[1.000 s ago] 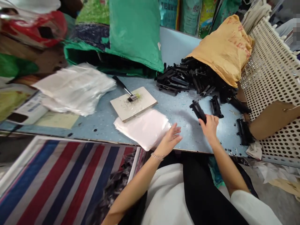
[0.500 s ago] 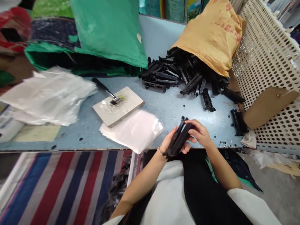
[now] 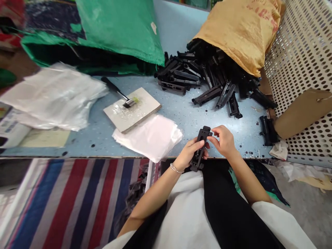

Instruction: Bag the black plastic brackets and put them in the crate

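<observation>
My left hand [image 3: 190,151] is closed around a long black slotted part [image 3: 200,149], thumb across its face and fingers curled behind it. The part stands tilted just over the table's front edge, its slotted side facing up. My right hand [image 3: 223,140] pinches the upper right edge of the same part between thumb and forefinger. Whatever small detail lies between those fingertips is hidden. Beyond my hands, a pile of similar black parts [image 3: 181,81] spills from the mouth of a yellow woven sack [image 3: 238,38].
A brush [image 3: 118,90] lies on a pale, grease-smeared board [image 3: 132,116]. White sheets [image 3: 151,138] are under the board, and clear plastic bags [image 3: 59,97] lie further left. A green sack [image 3: 119,31] stands behind. A perforated white basket [image 3: 306,52] borders the right, near a lone black part [image 3: 268,130].
The held part has turned so its slotted face shows, and its two halves no longer appear apart. My right hand has shifted to its upper right edge. The view has tilted down slightly.
</observation>
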The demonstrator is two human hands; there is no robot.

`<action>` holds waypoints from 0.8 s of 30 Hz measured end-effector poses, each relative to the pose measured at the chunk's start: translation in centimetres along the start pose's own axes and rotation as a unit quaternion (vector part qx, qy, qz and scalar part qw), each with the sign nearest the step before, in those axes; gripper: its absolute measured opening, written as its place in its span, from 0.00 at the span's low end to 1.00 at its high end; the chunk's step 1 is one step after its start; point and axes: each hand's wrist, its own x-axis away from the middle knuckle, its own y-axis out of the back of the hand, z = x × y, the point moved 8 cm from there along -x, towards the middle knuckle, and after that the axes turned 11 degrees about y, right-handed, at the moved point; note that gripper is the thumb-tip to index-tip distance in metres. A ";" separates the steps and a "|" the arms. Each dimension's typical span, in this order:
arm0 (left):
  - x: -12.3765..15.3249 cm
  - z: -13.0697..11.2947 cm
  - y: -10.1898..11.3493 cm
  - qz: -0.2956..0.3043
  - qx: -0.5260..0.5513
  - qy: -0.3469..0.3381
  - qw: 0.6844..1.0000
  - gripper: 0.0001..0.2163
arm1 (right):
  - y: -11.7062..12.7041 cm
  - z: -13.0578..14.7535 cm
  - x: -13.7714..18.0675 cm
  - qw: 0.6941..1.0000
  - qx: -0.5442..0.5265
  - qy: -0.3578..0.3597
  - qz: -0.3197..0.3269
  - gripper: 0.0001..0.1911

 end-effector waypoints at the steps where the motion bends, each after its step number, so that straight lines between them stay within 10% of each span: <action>1: -0.2 0.2 -0.1 -0.004 0.003 0.003 1.000 0.24 | -0.1 -0.3 -0.2 1.000 0.021 0.007 0.006 0.20; 7: -1.7 0.0 1.0 -0.107 0.039 -0.044 0.993 0.25 | -0.8 -1.8 -0.3 0.998 -0.002 -0.044 0.050 0.27; 15: -2.8 -0.4 1.4 -0.121 0.089 -0.055 0.987 0.27 | -3.2 4.4 4.0 0.985 0.037 0.153 0.073 0.24; 24: -5.1 0.4 2.3 -0.212 0.032 -0.176 0.961 0.27 | -1.2 -2.9 1.0 0.978 -0.022 -0.147 0.144 0.28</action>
